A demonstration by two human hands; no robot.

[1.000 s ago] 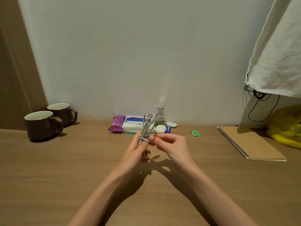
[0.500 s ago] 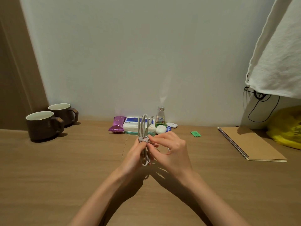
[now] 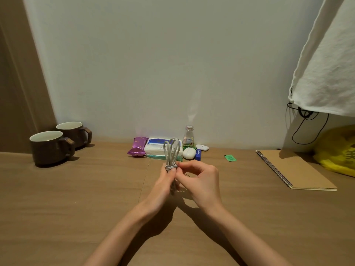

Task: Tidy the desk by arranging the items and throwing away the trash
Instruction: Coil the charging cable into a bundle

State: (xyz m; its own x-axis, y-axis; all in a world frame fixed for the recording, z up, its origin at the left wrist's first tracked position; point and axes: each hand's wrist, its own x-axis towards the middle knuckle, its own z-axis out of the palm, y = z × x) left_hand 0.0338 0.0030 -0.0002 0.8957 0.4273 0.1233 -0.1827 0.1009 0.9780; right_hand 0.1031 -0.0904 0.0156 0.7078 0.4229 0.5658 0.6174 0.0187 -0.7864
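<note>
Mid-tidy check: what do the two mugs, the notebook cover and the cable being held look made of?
Front mug and back mug: likely glazed ceramic; dark brown outside, pale inside, soft sheen on the rims. Notebook cover: matte brown card, kraft-like, flat and dull; spiral binding dark, metal or plastic unclear. Cable: grey, matte, maybe a braided sheath; too small to confirm.

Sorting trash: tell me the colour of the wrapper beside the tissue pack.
Purple; the wrapper shows best in the head view.

Cable (image 3: pixel 170 166) loops spread wider, right hand (image 3: pixel 203 183) shifted right, fingertips pinching the wrap
</note>
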